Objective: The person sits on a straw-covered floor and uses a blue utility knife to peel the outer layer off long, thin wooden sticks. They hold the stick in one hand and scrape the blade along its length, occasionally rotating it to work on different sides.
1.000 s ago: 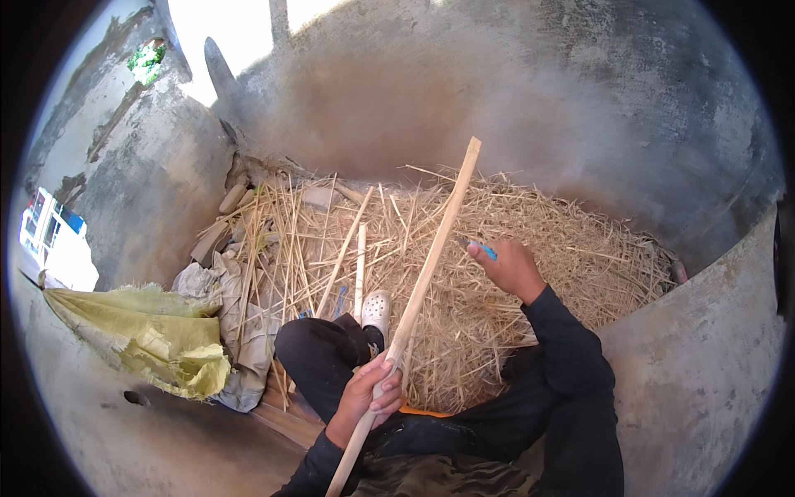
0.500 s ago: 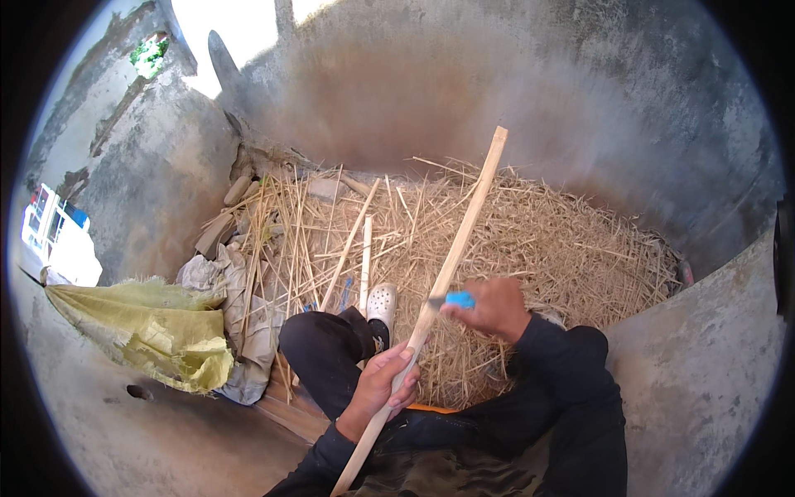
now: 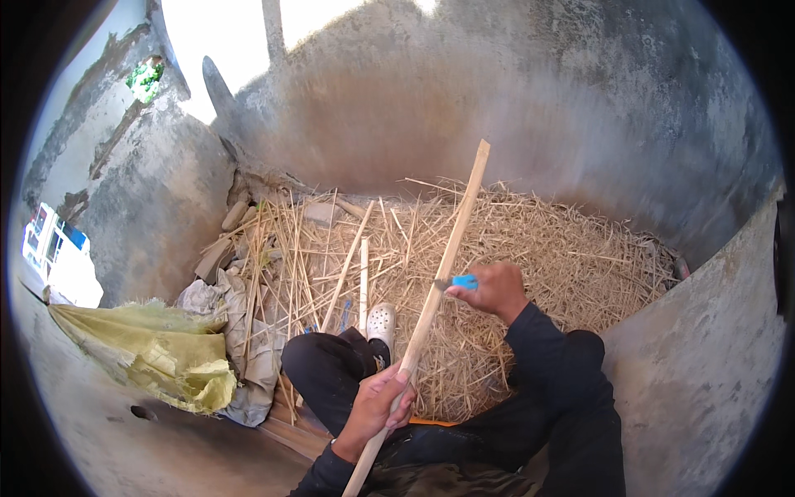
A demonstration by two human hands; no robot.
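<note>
A long pale strip of wood (image 3: pixel 451 248), likely split bamboo, slants from my lap up and away to the right. Around its lower part, my left hand (image 3: pixel 383 404) is closed. My right hand (image 3: pixel 499 291) grips a knife (image 3: pixel 464 282) by its blue handle. The short dark blade meets the strip's right edge a little above its middle. The rest of the handle is hidden in my fingers.
Straw-like shavings (image 3: pixel 563 257) heap on the floor against the concrete wall (image 3: pixel 397 108). Loose thin strips (image 3: pixel 298 257) lie to the left, near a yellow sack (image 3: pixel 149 348). My foot in a white clog (image 3: pixel 382 323) rests by the shavings.
The knife in my right hand has moved slightly up along the strip. The strip's far tip has shifted a little left and lower in view. My left hand keeps its hold.
</note>
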